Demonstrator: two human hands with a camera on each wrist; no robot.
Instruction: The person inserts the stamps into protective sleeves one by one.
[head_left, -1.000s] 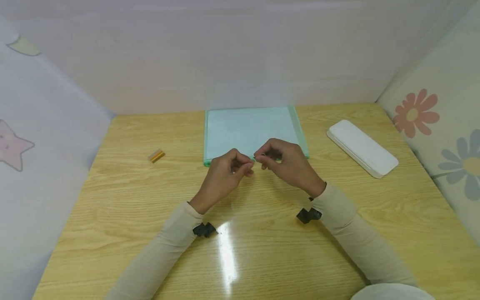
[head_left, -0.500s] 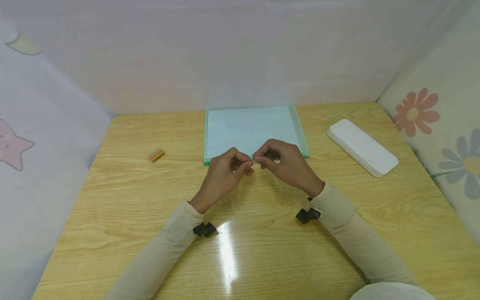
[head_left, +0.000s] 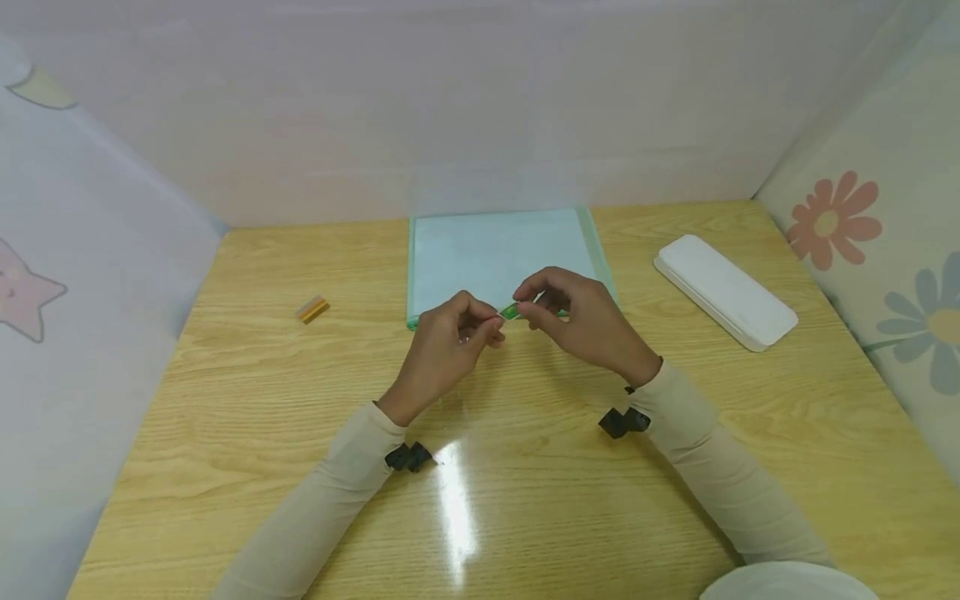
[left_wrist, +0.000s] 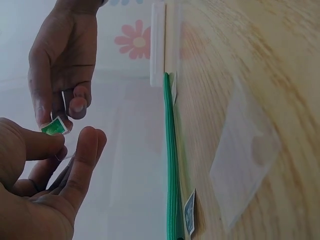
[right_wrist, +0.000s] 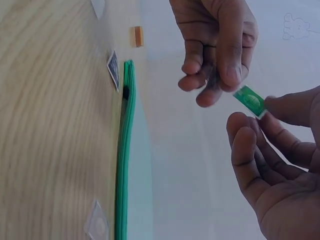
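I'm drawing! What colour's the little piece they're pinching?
Little piece: mostly green, seen best in right wrist view.

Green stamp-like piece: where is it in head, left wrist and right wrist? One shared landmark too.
Head: green piece almost dead centre.
Left wrist: green piece far left, about mid-height.
Right wrist: green piece right of centre, slightly above mid-height.
Shared landmark: pouch's green edge, an upright strip in left wrist and right wrist.
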